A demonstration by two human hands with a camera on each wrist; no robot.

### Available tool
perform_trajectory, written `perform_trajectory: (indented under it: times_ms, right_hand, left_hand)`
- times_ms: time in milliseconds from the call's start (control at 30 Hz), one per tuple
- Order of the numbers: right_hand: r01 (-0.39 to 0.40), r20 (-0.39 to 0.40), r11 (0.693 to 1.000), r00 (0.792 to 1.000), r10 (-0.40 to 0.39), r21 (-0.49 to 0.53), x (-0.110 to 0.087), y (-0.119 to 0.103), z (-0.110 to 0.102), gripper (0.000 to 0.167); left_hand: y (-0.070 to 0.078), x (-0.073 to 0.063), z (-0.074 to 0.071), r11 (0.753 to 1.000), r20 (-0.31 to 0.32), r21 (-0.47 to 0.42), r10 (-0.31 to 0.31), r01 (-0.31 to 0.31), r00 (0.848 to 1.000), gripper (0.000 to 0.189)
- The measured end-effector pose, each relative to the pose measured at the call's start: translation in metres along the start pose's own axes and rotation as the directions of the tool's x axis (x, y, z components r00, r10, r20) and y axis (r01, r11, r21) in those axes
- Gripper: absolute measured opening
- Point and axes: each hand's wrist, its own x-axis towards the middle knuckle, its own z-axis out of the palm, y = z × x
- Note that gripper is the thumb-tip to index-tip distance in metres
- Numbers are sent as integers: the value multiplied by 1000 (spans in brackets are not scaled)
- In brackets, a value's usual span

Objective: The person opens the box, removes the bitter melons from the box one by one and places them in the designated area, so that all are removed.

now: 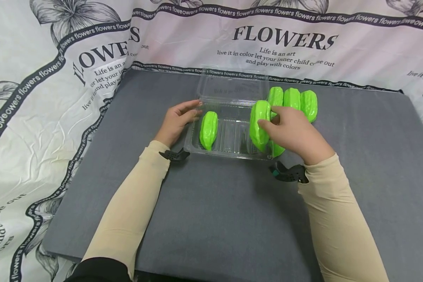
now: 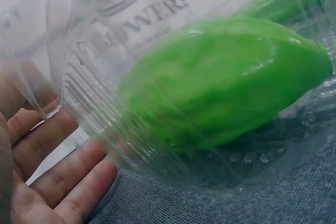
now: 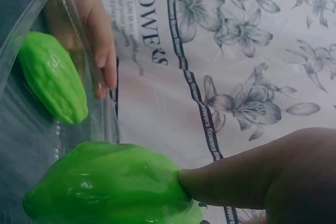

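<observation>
Between the thumb and fingers of my right hand (image 1: 296,135), a bright green ridged fruit (image 1: 259,123), glossy like a plastic one, is pinched. It hangs over the right part of a clear plastic clamshell box (image 1: 232,135), whose lid (image 1: 229,89) is folded back. Another such fruit (image 1: 208,131) lies lengthwise inside at the box's left end. My left hand (image 1: 176,123) is at the left wall, its fingers (image 2: 68,179) loosely extended against the outside of the clear plastic. In the right wrist view, the thumb (image 3: 226,182) presses on the held fruit's end.
More green fruits (image 1: 309,105) stand in a row to the right of the box, partly behind my right hand. One further fruit (image 1: 277,149) peeks out below that hand. A grey table (image 1: 211,211) carries everything, with flower-printed cloth (image 1: 285,43) along the back and left.
</observation>
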Motion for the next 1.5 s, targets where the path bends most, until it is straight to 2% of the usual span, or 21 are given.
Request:
perform_trajectory:
  times_ms: [67, 200, 367, 400, 567, 633, 1033, 1500]
  right_hand:
    - [4, -16, 1000, 1000, -4, 0, -4, 3, -2, 68]
    - [33, -79, 999, 996, -34, -7, -12, 10, -4, 36]
    - [35, -116, 998, 992, -40, -45, -18, 16, -7, 33]
    - [26, -107, 998, 994, -31, -49, -20, 17, -8, 35]
    - [-41, -40, 998, 998, 39, -51, -22, 26, -16, 73]
    - [-60, -27, 997, 998, 59, -47, -23, 30, -18, 80]
    - [-93, 11, 993, 996, 94, -68, -26, 53, -32, 85]
    - [-93, 62, 990, 993, 100, -105, -26, 70, -40, 79]
  left_hand:
    - [0, 0, 0, 1000, -1, 1, 0, 0, 1000, 41]
    - [0, 0, 0, 1000, 0, 9, 5, -5, 1000, 41]
    - [-1, 1, 0, 1000, 3, 14, 9, -9, 1000, 41]
    - [-1, 1, 0, 1000, 4, 15, 10, -10, 1000, 41]
    - [-1, 1, -1, 1000, 1, 17, 12, -12, 1000, 41]
    - [-1, 1, -1, 1000, -1, 20, 12, -12, 1000, 41]
    - [-2, 0, -1, 1000, -3, 18, 15, -14, 1000, 41]
    - [-2, 0, 0, 1000, 1, 11, 16, -16, 1000, 42]
